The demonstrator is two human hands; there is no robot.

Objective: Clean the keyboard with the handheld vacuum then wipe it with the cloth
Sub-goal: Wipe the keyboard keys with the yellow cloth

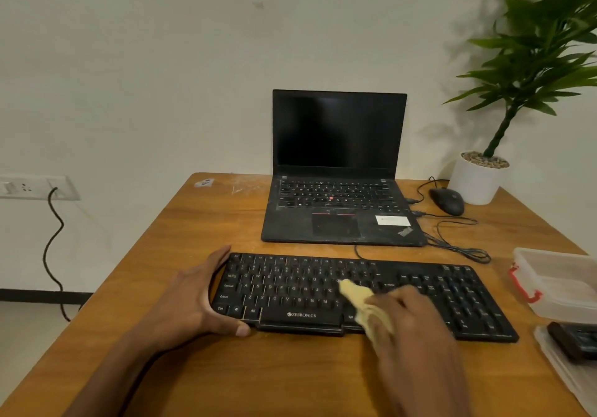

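The right hand [410, 316] grips a crumpled yellow cloth [361, 303], fingers curled around it, and presses the cloth's free end onto the keys just right of the middle of the black Zebronics keyboard [290, 290] (the hand and cloth are motion-blurred, so the finer finger detail cannot be told). The left hand [197, 297] clasps the keyboard's left end, fingers wrapped over the far corner and thumb along the near edge. The keyboard lies across the near-middle of the wooden table [200, 222]. Just beyond it sits an open black ThinkPad laptop [339, 171] with a dark screen. To the far right of the laptop lies a black wired mouse [447, 201], its cable looping toward the laptop, and beside that stands a white pot with a green plant [478, 180]. At the table's right edge rests a clear plastic container [555, 281] with a red latch, and nearer, a dark object lies on a clear lid [562, 368]. On the left wall, a black cord [53, 248] hangs from a socket panel [38, 186].
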